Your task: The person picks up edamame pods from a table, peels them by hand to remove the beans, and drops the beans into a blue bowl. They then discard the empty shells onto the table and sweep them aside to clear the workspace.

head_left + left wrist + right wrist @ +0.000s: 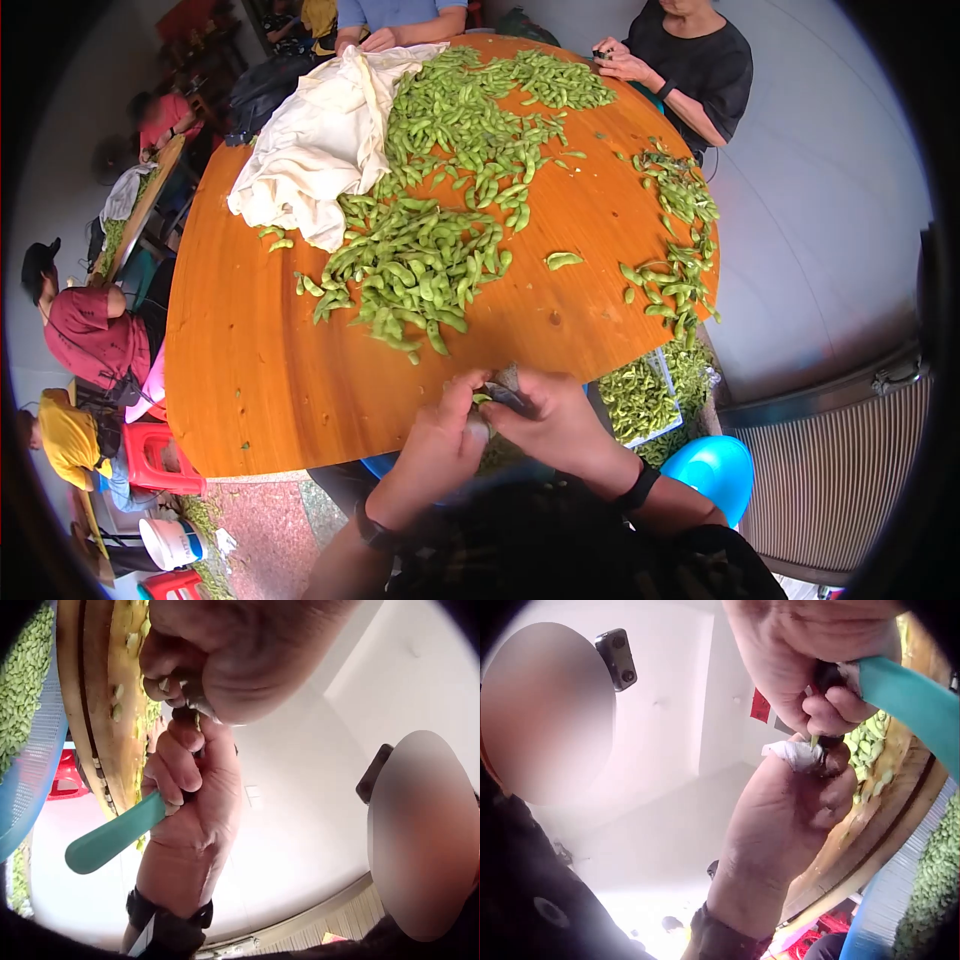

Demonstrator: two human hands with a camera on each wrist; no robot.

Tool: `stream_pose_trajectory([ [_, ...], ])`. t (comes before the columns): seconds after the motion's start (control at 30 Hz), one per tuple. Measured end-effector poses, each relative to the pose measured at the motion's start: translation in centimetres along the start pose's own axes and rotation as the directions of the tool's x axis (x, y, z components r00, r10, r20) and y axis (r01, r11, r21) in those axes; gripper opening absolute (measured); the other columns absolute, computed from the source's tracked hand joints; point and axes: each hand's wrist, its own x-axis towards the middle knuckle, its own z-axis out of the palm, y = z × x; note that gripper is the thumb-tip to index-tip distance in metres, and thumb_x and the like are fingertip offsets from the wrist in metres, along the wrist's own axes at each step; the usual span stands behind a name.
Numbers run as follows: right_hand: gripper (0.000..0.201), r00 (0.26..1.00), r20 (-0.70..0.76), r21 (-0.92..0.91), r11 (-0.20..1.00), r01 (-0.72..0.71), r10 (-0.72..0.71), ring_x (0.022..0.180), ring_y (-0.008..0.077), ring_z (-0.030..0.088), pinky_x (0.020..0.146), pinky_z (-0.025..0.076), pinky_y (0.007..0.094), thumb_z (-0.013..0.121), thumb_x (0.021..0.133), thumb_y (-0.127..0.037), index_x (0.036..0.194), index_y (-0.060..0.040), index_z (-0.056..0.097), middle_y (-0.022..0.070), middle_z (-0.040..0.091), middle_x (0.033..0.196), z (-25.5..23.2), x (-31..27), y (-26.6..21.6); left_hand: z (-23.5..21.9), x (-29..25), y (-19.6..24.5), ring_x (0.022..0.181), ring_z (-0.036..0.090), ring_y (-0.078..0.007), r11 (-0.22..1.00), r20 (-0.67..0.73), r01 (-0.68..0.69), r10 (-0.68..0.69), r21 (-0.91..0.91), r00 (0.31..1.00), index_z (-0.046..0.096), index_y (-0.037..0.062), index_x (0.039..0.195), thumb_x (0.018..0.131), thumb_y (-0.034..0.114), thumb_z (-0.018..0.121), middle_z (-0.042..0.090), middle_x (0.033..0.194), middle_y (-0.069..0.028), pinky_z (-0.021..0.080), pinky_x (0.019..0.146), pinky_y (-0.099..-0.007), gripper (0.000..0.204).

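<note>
Both hands meet over the table's near edge. My left hand (440, 440) pinches a green soybean pod (481, 398), mostly hidden by fingers; a white wrap (799, 755) covers its thumb. Fingers of my right hand (560, 420) curl round a tool with a teal handle (112, 836), which juts out past the palm. Its working end is hidden between the two hands. In the right wrist view, the fingertips of both hands come together at the pod. Ahead on the table lies a heap of soybean pods (420, 265).
A cream cloth (310, 150) covers part of the wooden table (250, 380). More pods (680, 270) line the right edge. Below are a blue-rimmed basket of shelled beans (26, 690), a crate of pods (640, 400) and a blue stool (710, 475). Two people sit across the table.
</note>
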Motion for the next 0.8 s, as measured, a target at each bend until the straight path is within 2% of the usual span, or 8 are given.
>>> stream_pose_trajectory([
  [0.17,0.015,0.995,-0.019,-0.086,0.992,-0.096,0.094,0.056,0.0073,0.044,0.05,0.039,0.028,0.069,0.083,-0.009,0.079,-0.0012,0.057,0.0042,0.05,0.06,-3.4,-1.8,-1.6,-0.5,0.5,-0.3,0.092,0.06,-0.036,0.991,0.09,-0.017,0.005,0.13,0.996,0.057,0.0034,0.108,0.071,-0.006,0.054,0.061,0.106,-0.015,0.051,0.081,-0.0411,0.038],
  [0.23,0.014,0.988,-0.081,-0.265,0.953,-0.145,0.128,0.056,0.0082,0.045,0.05,0.039,0.028,0.069,0.083,-0.009,0.079,-0.0012,0.058,0.0042,0.051,0.061,-7.0,-3.4,-1.3,-1.8,1.3,0.4,0.097,0.058,-0.0314,0.861,0.065,-0.228,0.224,0.454,0.973,0.062,0.0037,0.099,0.068,-0.008,0.05,0.062,0.107,-0.0123,0.045,0.089,-0.0372,0.035],
  [0.33,0.009,0.936,-0.227,-0.425,0.837,-0.344,0.269,0.057,0.0155,0.057,0.054,0.045,0.0302,0.066,0.085,-0.007,0.089,0.0006,0.064,0.0111,0.061,0.067,-11.8,-6.4,-0.7,-3.1,2.8,-0.3,0.1,0.052,-0.0323,0.664,-0.09,-0.098,0.244,0.741,0.966,0.065,0.0051,0.096,0.071,-0.004,0.056,0.058,0.107,-0.009,0.045,0.086,-0.04,0.027],
  [0.43,0.019,0.909,-0.351,-0.581,0.71,-0.398,0.223,0.076,0.0356,0.067,0.064,0.05,0.0383,0.058,0.088,-0.003,0.105,0.0028,0.064,0.023,0.067,0.087,-14.2,-9.2,2.7,-3.8,4.0,-1.3,0.096,0.053,-0.0301,0.625,0.015,-0.133,0.191,0.769,0.982,0.066,0.0043,0.095,0.073,-0.001,0.059,0.059,0.106,-0.0096,0.047,0.083,-0.0376,0.024],
  [0.57,0.026,0.955,-0.275,-0.481,0.844,-0.236,0.11,0.084,0.0355,0.066,0.074,0.051,0.0365,0.055,0.086,0.002,0.111,0.0049,0.062,0.0239,0.066,0.093,-12.4,-9.1,2.1,-3.7,4.7,-1.2,0.092,0.057,-0.0304,0.604,0.023,-0.161,0.23,0.78,0.973,0.064,0.0043,0.099,0.077,0.001,0.061,0.059,0.107,-0.0114,0.05,0.076,-0.0385,0.023],
  [0.6,0.034,0.982,-0.179,-0.496,0.856,-0.144,0.061,0.06,0.0098,0.054,0.057,0.045,0.026,0.052,0.088,0.002,0.121,-0.0009,0.061,0.0055,0.06,0.074,-12.2,-9.0,3.0,-3.5,4.4,-0.6,0.088,0.06,-0.0324,0.672,-0.004,-0.117,0.176,0.731,0.984,0.061,0.0032,0.104,0.08,0.002,0.06,0.059,0.107,-0.013,0.051,0.072,-0.0398,0.024],
  [0.73,0.032,0.977,0.055,-0.056,0.977,-0.204,0.207,0.053,0.0057,0.054,0.047,0.045,0.022,0.054,0.093,-0.003,0.124,-0.009,0.058,0.0011,0.057,0.073,-7.0,-4.4,-1.1,-1.8,2.7,0.3,0.074,0.064,-0.0366,0.859,0.012,-0.109,0.118,0.5,0.993,0.054,0.0031,0.111,0.087,0.006,0.06,0.062,0.101,-0.0164,0.052,0.063,-0.0432,0.025],
  [0.8,0.023,0.946,0.119,0.087,0.946,-0.311,0.3,0.052,0.0048,0.053,0.045,0.045,0.0216,0.053,0.096,-0.009,0.117,-0.0071,0.059,-0.0004,0.057,0.071,-4.8,-2.4,-1.8,-0.6,2.3,1.3,0.085,0.065,-0.0366,0.951,-0.013,-0.115,0.124,0.288,0.992,0.055,0.0029,0.117,0.085,0.001,0.061,0.063,0.101,-0.0179,0.054,0.071,-0.0392,0.033],
])
